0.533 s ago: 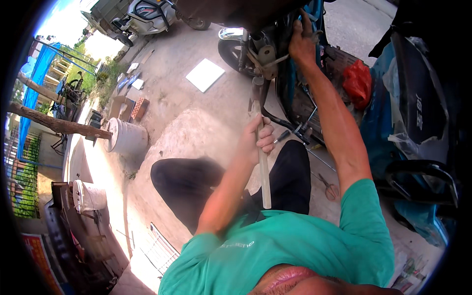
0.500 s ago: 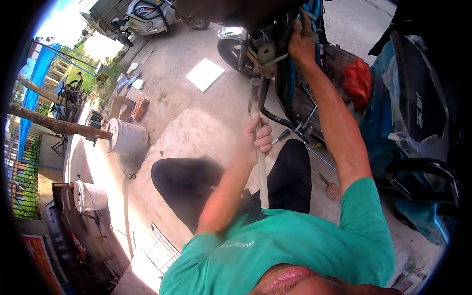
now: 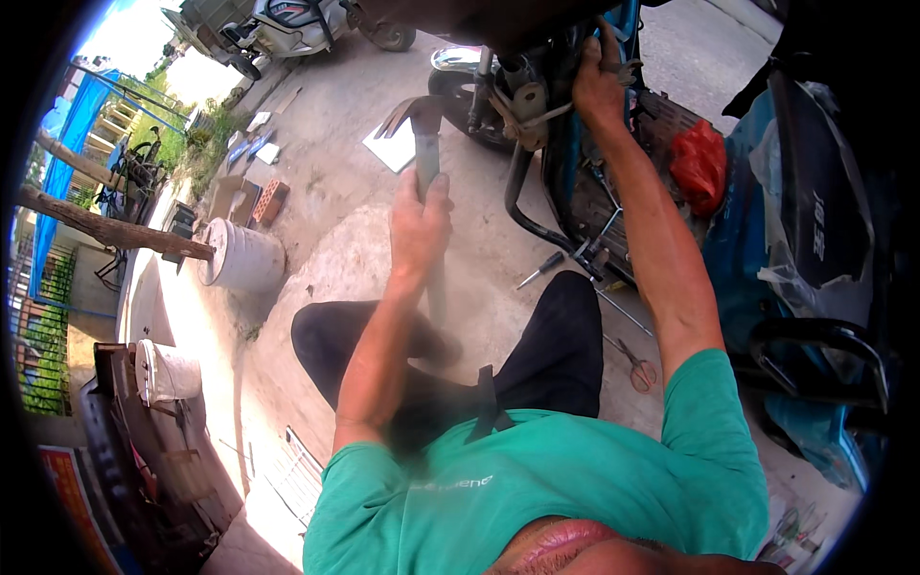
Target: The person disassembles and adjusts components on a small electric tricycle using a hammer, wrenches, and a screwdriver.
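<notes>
My left hand (image 3: 420,218) is closed around the pale handle of a claw hammer (image 3: 422,115), its head up and slightly blurred, out to the left of a dark blue scooter's front assembly (image 3: 527,103). My right hand (image 3: 599,86) reaches up and grips the scooter's front frame beside a metal bracket, its fingertips partly hidden among dark parts. A bent black tube (image 3: 522,216) runs below that bracket. A red plastic bag (image 3: 696,163) sits on the footboard. A screwdriver (image 3: 550,264) and scissors (image 3: 640,374) are near my knees.
The scooter's seat (image 3: 815,192) is at my right. White buckets (image 3: 249,264), wooden poles (image 3: 115,225), bricks (image 3: 269,201) and a white board (image 3: 383,151) stand or lie to the left and ahead. A parked white vehicle (image 3: 292,29) is at the back.
My left hand has swung the hammer up and leftward, away from the scooter's bracket. My right hand stays on the frame, shifted slightly in the picture.
</notes>
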A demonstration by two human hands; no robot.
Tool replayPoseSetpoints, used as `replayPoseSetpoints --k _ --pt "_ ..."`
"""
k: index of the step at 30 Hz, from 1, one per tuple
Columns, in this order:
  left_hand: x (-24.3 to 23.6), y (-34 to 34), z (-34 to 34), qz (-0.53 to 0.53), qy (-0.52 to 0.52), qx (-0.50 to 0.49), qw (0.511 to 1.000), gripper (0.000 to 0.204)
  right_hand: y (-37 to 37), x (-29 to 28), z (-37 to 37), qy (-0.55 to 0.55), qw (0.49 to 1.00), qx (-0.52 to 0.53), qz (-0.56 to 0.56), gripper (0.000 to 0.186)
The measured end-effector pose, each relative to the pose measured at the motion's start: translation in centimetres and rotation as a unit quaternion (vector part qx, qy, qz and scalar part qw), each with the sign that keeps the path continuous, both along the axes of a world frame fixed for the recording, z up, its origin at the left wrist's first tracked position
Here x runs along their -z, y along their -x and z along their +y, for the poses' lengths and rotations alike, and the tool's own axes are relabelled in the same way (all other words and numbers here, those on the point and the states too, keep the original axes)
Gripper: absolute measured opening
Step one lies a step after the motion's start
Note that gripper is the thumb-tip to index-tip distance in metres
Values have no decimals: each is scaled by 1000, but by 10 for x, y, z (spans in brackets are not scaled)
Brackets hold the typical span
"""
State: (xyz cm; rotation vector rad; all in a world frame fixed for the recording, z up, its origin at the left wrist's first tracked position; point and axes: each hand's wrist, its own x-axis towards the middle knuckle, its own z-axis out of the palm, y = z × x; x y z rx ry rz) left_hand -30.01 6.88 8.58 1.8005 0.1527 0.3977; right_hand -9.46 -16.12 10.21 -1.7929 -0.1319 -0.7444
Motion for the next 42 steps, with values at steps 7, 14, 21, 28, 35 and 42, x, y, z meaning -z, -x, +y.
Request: replayPoseSetpoints --k 7,14,21,28,35,42 --pt "-42 -60 23 -74 -345 6 936 25 1 -9 7 15 1000 22 -1 55" --pt "-67 -55 32 -116 -303 23 946 25 6 -5 2 2 1000 19 2 58" --pt "-62 -83 41 -46 -401 85 911 24 -8 -3 4 14 999 39 -33 50" --pt "-65 -76 50 -135 -262 82 952 27 -6 3 3 19 999 44 -15 55" --pt "-57 -100 69 -114 -396 140 900 30 5 -8 1 11 997 46 59 52" --pt "64 -76 137 134 -46 138 980 27 -9 3 -1 44 997 63 -7 54"
